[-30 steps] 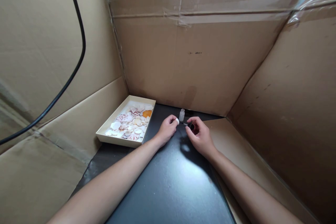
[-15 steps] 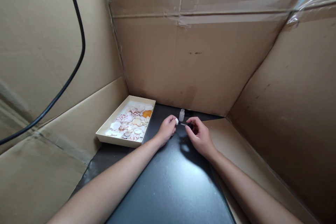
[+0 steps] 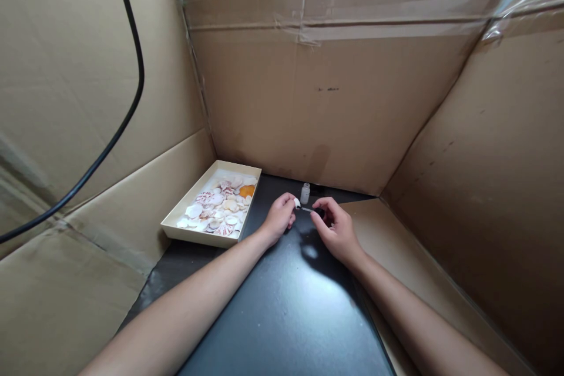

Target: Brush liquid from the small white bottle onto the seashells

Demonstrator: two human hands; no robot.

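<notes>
My left hand [image 3: 279, 217] is closed, pinching a small white shell [image 3: 297, 203] between thumb and fingertips. My right hand [image 3: 335, 227] is closed on a black brush cap [image 3: 320, 211] whose thin brush tip reaches to the shell and touches it. A small clear bottle [image 3: 305, 192] stands open just behind the two hands on the black mat [image 3: 286, 305]. A cream tray [image 3: 176, 227] with several white, pink-striped and orange shells lies left of my left hand.
Cardboard walls [image 3: 317, 111] enclose the space at the back, left and right. A black cable [image 3: 127, 100] hangs across the left wall. A cardboard flap [image 3: 396, 264] lies on the right of the mat.
The brush tip in my right hand has moved left to meet the shell. My left hand has hardly shifted.
</notes>
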